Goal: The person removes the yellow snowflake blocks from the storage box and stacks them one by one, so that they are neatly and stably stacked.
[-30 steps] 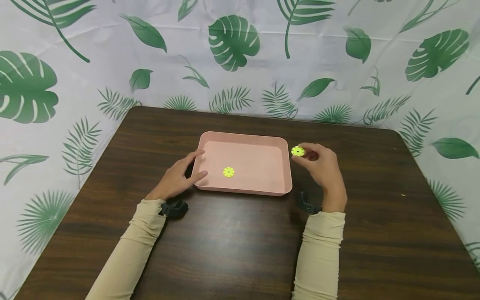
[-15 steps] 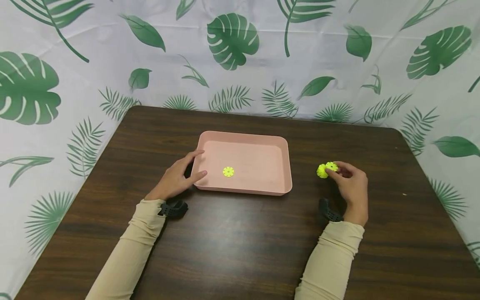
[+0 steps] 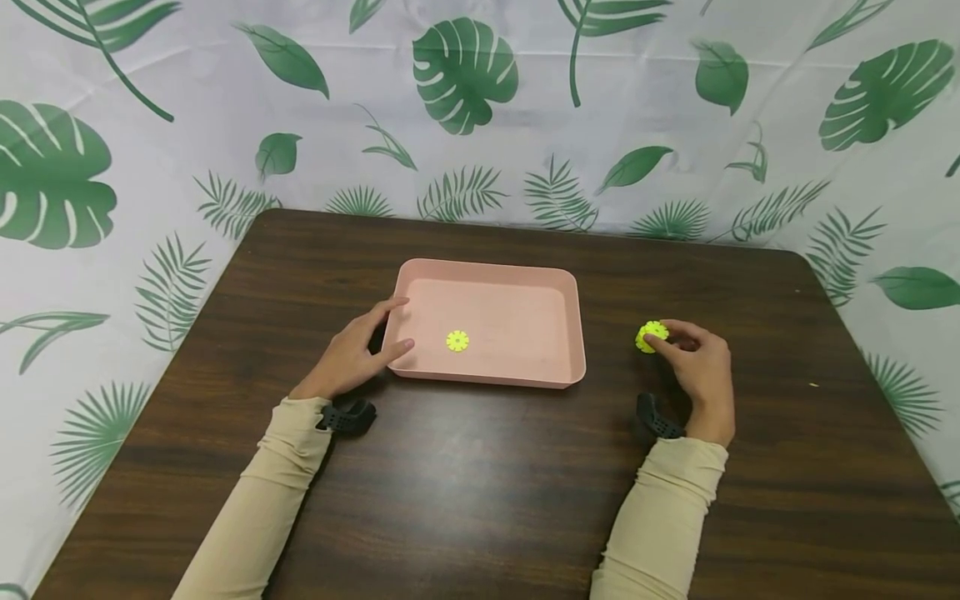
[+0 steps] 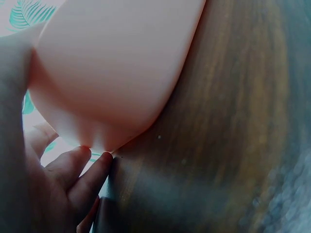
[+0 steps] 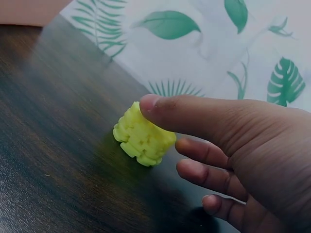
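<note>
A pink rectangular tray [image 3: 517,329] lies on the table with one flat yellow notched disc [image 3: 457,341] inside it. My left hand [image 3: 347,360] holds the tray's left end; in the left wrist view its fingertips touch the outer wall [image 4: 97,128]. To the right of the tray, my right hand [image 3: 701,367] has thumb and fingers at a stack of yellow notched discs [image 3: 649,337]. In the right wrist view the thumb lies against the upper part of the stack [image 5: 141,138], while the other fingers [image 5: 194,170] are curled behind. The index fingertip is hidden there.
A dark wood table [image 3: 450,483] carries everything. Behind it hangs a white cloth [image 3: 330,108] with green leaf prints. Each wrist wears a black strap mount [image 3: 348,418]. A tiny pale speck [image 3: 813,385] lies at the table's right.
My right hand has moved from beside the tray's right rim to the right, bringing a yellow disc against the stack there. My left hand and the disc in the tray have stayed put.
</note>
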A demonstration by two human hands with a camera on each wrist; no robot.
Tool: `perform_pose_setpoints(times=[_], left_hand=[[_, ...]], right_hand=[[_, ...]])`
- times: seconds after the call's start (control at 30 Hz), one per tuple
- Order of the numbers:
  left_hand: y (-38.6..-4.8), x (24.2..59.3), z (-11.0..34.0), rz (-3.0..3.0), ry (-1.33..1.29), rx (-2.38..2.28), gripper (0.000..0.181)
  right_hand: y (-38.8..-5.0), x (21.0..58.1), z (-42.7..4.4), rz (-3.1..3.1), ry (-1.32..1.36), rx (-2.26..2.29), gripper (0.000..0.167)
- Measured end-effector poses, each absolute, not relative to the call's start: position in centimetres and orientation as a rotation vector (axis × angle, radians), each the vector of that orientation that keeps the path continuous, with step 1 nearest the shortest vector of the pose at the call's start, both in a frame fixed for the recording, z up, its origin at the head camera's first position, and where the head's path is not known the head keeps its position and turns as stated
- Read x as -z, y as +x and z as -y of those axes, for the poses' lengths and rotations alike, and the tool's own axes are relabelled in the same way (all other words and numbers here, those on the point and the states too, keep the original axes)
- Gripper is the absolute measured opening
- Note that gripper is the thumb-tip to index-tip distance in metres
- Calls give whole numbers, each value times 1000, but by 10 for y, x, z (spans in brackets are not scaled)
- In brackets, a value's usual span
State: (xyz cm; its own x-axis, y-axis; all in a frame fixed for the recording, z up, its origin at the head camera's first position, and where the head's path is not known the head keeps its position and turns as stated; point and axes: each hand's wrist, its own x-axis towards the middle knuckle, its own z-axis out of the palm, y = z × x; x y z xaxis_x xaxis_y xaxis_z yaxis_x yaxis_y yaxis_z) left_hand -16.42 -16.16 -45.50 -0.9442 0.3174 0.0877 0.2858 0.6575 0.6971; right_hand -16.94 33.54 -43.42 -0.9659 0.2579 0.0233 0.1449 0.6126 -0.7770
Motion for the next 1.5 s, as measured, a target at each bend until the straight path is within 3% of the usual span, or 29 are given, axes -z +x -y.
perform_pose_setpoints(times=[1.2, 1.5], left_hand=[[-166, 454, 162, -2822, 506, -1172, 73], [-165, 456, 162, -2816, 496, -1171, 72]], right_hand=[[-169, 429, -335, 2769, -340, -1310, 50], [-169, 430, -335, 2802, -329, -1335, 58]])
